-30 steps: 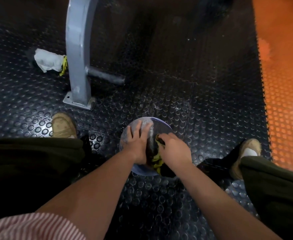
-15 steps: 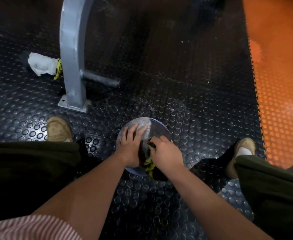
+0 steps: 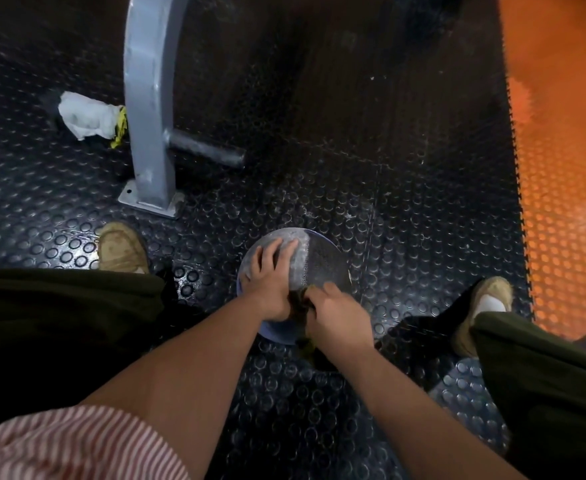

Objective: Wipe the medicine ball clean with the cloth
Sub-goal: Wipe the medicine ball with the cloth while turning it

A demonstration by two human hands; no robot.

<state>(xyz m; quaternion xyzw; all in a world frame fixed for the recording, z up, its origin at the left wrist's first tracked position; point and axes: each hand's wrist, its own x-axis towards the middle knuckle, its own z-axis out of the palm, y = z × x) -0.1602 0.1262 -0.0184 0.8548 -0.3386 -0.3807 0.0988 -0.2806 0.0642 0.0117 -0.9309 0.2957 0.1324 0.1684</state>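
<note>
cloth (image 3: pixel 300 303) in right hand (image 3: pixel 336 317) has slid nearer on medicine ball (image 3: pixel 322 258).

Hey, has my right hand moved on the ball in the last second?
Yes: the right hand, holding the cloth, slid down the near side of the ball, toward you.

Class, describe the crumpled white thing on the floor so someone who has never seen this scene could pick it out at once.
Find the curved grey metal post bolted to the black studded floor mat. Just left of it lies a crumpled white wad with a yellow strip at its post-side end. Unlike the smooth post and dark mat, it is pale and rumpled.
</note>
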